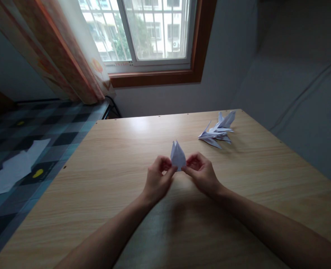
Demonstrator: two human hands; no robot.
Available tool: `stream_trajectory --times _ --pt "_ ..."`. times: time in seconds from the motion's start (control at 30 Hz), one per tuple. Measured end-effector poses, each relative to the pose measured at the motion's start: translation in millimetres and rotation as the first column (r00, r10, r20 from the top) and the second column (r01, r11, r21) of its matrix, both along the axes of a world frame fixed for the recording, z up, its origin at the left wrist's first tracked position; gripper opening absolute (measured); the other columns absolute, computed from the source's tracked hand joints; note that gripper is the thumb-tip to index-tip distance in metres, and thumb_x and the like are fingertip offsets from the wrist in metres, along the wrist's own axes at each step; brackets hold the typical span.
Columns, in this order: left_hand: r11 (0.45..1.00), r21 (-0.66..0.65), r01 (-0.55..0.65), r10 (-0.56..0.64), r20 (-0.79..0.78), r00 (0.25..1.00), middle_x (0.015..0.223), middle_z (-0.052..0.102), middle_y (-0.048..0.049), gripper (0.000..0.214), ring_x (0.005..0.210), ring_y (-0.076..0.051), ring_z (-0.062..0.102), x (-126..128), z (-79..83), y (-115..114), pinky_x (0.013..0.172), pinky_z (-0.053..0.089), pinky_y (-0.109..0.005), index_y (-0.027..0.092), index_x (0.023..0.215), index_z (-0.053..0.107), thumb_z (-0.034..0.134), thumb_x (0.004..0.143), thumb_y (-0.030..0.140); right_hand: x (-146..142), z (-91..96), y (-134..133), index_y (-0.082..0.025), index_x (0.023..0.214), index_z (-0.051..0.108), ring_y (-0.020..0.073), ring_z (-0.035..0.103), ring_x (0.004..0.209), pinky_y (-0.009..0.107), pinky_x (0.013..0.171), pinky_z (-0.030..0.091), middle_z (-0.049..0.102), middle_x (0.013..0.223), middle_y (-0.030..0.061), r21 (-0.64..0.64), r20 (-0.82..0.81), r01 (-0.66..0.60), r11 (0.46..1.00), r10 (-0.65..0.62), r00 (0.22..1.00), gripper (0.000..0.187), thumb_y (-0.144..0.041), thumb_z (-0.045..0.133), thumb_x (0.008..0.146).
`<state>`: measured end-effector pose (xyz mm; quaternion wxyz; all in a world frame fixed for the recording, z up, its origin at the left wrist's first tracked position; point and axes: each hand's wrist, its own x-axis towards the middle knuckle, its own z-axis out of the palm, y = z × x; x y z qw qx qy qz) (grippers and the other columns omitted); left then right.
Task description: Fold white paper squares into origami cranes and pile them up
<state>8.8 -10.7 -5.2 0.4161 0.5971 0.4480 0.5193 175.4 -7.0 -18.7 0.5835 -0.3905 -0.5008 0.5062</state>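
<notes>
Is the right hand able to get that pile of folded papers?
Probably yes: only tabletop lies between the right hand and the pile, though it's pinching another folded paper.

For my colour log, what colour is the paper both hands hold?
The folded paper is white; the head view shows it.

One bare left hand and one bare right hand, two in all; one pointed, folded white-paper piece; one spiky heap of folded white-paper pieces, overlapping, individually uncountable; one pale wood-grain table; one brown-framed glass window; flat white paper sheets, exact number indistinct.
</notes>
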Motion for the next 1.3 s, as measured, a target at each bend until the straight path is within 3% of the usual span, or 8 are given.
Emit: stream_trajectory --times 0.13,0.33,0.6,0.77,0.87,1.0,1.17,1.3 --pt "0.994 -0.074 0.081 -0.066 0.179 0.982 0.075 0.058 0.0057 0.028 0.056 -0.008 0.059 3 -0.3 -1 0.063 0.054 -0.024 0.020 0.095 0.050 0.070 0.077 0.022 -2 3.9 -1 -0.022 0.083 0.052 0.0115 0.058 0.062 0.025 0.058 0.051 0.059 0.072 -0.0040 -0.006 -0.033 0.004 1.000 -0.005 0.999 0.033 -0.031 0.081 0.069" --pt "0.989 -0.056 0.134 -0.121 0.186 0.975 0.098 0.061 -0.0005 0.043 0.065 -0.008 0.064 4 6.9 -1 0.067 0.054 -0.023 0.021 0.114 0.051 0.070 0.075 0.018 -2 3.0 0 -0.025 0.096 0.055 0.0125 0.061 0.067 0.026 0.057 0.054 0.061 0.083 -0.0021 0.021 -0.041 -0.009 1.000 0.010 0.999 0.034 -0.027 0.078 0.071" --pt "0.988 -0.085 0.130 -0.117 0.139 0.983 0.063 0.060 0.0042 0.036 0.066 -0.013 0.063 1 4.0 -2 0.063 0.047 -0.022 0.020 0.112 0.054 0.068 0.079 0.020 0 5.7 -1 -0.022 0.085 0.064 0.0135 0.060 0.064 0.028 0.057 0.053 0.064 0.080 0.0001 0.054 0.042 -0.060 0.997 0.058 0.997 0.014 -0.029 0.072 0.076" --pt "0.992 -0.031 0.124 -0.118 0.140 0.983 0.081 0.065 -0.0012 0.026 0.069 -0.013 0.062 0 6.4 -1 0.065 0.049 -0.024 0.020 0.104 0.061 0.068 0.079 0.021 3 12.3 -1 -0.022 0.076 0.072 0.0197 0.064 0.081 0.033 0.072 0.053 0.069 0.092 0.0039 0.105 0.098 -0.093 0.990 0.082 0.992 0.004 -0.024 0.069 0.076" --pt "0.992 0.041 0.119 -0.121 0.048 0.992 0.104 0.063 -0.0076 0.011 0.082 -0.016 0.062 -2 12.6 0 0.070 0.052 -0.027 0.017 0.085 0.072 0.064 0.080 0.023 6 15.0 -1 -0.023 0.072 0.076 0.0220 0.064 0.090 0.036 0.085 0.050 0.070 0.092 0.0041 0.138 0.181 -0.110 0.984 0.084 0.980 0.014 -0.023 0.063 0.077" --pt "0.991 0.043 0.126 -0.127 0.025 0.992 0.102 0.065 -0.0090 0.028 0.085 -0.019 0.063 -4 17.9 1 0.074 0.053 -0.031 0.016 0.081 0.076 0.051 0.087 0.028 8 14.4 -2 -0.021 0.073 0.077 0.0215 0.065 0.088 0.037 0.085 0.050 0.070 0.094 0.0062 0.106 0.152 -0.127 0.986 0.111 0.982 0.035 -0.035 0.050 0.091" --pt "0.996 0.025 0.081 -0.081 0.039 0.996 0.093 0.067 -0.0064 0.008 0.083 -0.017 0.063 -1 7.5 2 0.075 0.052 -0.029 0.017 0.079 0.071 0.070 0.075 0.024 4 2.7 0 -0.022 0.081 0.074 0.0206 0.066 0.089 0.033 0.079 0.053 0.068 0.095 0.0049 0.109 0.165 -0.088 0.990 0.070 0.984 0.008 -0.029 0.072 0.077" --pt "0.991 -0.071 0.111 -0.098 0.166 0.981 0.076 0.062 0.0007 0.020 0.065 -0.011 0.058 3 -1.3 2 0.064 0.048 -0.022 0.017 0.083 0.059 0.074 0.070 0.018 0 -4.8 2 -0.023 0.087 0.060 0.0168 0.068 0.078 0.029 0.070 0.056 0.067 0.087 0.0003 0.003 -0.036 -0.071 0.997 0.071 0.997 0.025 -0.024 0.078 0.070"
